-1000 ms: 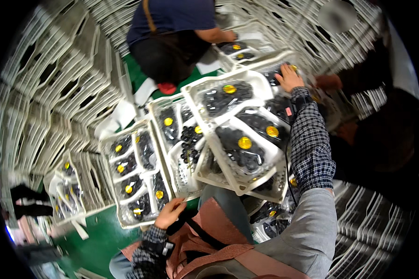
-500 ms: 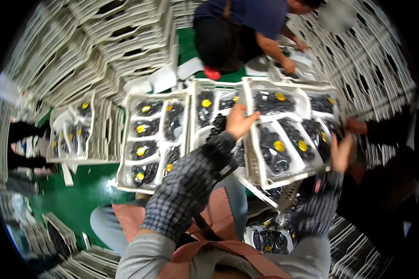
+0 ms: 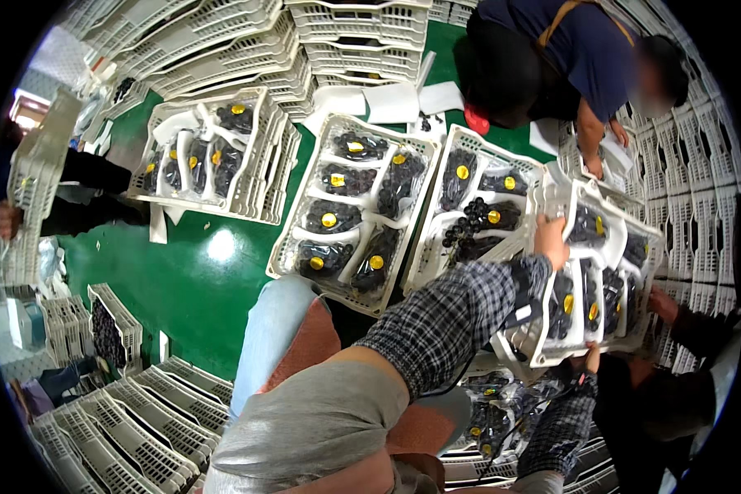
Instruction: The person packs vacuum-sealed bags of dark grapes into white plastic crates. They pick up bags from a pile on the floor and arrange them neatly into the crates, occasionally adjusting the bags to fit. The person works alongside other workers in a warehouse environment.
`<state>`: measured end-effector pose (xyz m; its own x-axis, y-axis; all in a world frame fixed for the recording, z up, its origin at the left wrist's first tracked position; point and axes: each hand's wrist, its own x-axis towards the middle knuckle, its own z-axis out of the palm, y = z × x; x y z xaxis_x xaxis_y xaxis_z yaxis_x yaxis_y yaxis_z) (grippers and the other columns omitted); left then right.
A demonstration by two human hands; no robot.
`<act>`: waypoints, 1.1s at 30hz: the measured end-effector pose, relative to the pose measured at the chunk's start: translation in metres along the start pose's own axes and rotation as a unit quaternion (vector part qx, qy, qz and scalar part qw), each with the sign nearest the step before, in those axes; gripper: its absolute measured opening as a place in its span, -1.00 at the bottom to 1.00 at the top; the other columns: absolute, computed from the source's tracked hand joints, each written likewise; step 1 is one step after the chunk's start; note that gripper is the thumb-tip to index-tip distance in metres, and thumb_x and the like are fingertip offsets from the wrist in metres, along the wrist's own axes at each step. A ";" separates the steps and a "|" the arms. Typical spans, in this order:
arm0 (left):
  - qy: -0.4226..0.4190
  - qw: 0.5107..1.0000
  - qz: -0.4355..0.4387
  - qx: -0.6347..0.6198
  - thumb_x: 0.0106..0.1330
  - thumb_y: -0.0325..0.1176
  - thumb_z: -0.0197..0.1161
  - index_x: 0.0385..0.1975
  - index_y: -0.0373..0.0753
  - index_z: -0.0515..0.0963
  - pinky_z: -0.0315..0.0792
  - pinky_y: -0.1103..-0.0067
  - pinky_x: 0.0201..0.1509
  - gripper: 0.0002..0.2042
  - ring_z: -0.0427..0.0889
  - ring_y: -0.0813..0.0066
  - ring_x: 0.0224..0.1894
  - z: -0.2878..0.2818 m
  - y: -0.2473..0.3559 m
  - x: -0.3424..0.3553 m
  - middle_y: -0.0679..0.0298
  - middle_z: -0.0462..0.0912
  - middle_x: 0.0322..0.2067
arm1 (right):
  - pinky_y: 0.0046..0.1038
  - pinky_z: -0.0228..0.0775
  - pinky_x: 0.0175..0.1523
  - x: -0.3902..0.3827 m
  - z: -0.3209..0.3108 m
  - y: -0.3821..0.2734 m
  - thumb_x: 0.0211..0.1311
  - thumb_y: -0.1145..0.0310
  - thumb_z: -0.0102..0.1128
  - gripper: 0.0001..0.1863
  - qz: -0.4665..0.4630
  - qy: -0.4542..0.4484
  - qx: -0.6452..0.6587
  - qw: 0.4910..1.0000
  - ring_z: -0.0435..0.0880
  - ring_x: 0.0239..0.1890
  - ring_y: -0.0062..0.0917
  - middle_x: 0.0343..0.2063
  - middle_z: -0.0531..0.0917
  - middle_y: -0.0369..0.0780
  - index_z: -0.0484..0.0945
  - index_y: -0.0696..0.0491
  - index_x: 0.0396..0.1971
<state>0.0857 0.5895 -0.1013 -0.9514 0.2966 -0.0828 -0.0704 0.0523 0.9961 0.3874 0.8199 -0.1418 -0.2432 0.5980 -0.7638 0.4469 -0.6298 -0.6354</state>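
Note:
A white plastic crate (image 3: 545,356) of bagged dark grapes with yellow stickers hangs tilted at the right. My left hand (image 3: 551,240), in a plaid sleeve, grips its near top rim. My right hand (image 3: 589,359) holds the crate's lower edge, mostly hidden beneath it. Another person's hand (image 3: 664,304) holds the crate's far right side. Two more filled crates, one in the middle (image 3: 285,255) and one beside it (image 3: 424,263), lie on the green floor just left of the held one.
A fourth filled crate (image 3: 259,177) rests on stacked crates at upper left. Empty white crates are piled along the top (image 3: 354,25), the right and the lower left (image 3: 132,428). A person in a dark blue top (image 3: 568,58) crouches at upper right. More bagged grapes (image 3: 490,412) lie below the held crate.
My left hand has gone from the middle crates to the rim of the right crate. That crate has shifted right and tilted, and my view has swung left.

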 end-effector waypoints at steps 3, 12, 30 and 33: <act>-0.006 0.997 0.015 0.071 -0.15 -0.67 0.15 -0.20 -0.26 0.43 0.28 0.26 0.06 -0.59 0.31 -0.18 -0.02 -0.003 0.038 -0.025 -0.16 0.24 -0.08 | -0.12 0.24 0.16 -0.012 -0.019 0.007 -0.04 0.40 -0.08 -0.58 -0.041 -0.078 0.116 0.989 0.45 0.00 -0.20 -0.08 0.50 -0.09 0.39 0.15 -0.09; -0.008 0.995 0.001 0.100 -0.15 -0.67 0.16 -0.22 -0.28 0.40 0.29 0.26 0.05 -0.61 0.29 -0.18 -0.01 -0.050 0.097 -0.047 -0.14 0.21 -0.03 | -0.26 0.39 -0.04 -0.065 0.010 0.014 -0.12 0.44 0.04 -0.64 -0.005 -0.058 0.121 0.991 0.53 -0.13 -0.32 -0.23 0.53 -0.18 0.43 0.14 -0.20; 0.399 0.879 -0.208 -0.158 -0.05 -0.72 0.10 -0.19 -0.35 0.41 0.48 0.59 -0.22 -0.65 0.58 0.46 -0.31 -0.416 0.086 -0.239 0.22 0.57 -0.31 | -0.67 0.24 -0.39 -0.267 0.344 0.056 -0.10 0.58 0.09 -0.74 -0.145 -0.281 -0.156 0.936 0.42 -0.48 -0.72 -0.53 0.49 -0.38 0.47 0.16 -0.30; 0.441 0.860 -0.178 -0.184 -0.05 -0.69 0.14 -0.19 -0.35 0.40 0.44 0.57 -0.21 -0.65 0.55 0.48 -0.29 -0.433 0.040 -0.241 0.23 0.55 -0.31 | -0.66 0.23 -0.41 -0.237 0.408 0.065 -0.11 0.63 0.05 -0.72 -0.165 -0.328 -0.180 0.913 0.40 -0.51 -0.73 -0.52 0.49 -0.39 0.47 0.17 -0.29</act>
<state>0.1821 0.1068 -0.0292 -0.6961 -0.5234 -0.4914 -0.3391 -0.3636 0.8677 0.1227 0.4351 -0.0485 -0.8258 0.2269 -0.5164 0.4810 -0.1948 -0.8548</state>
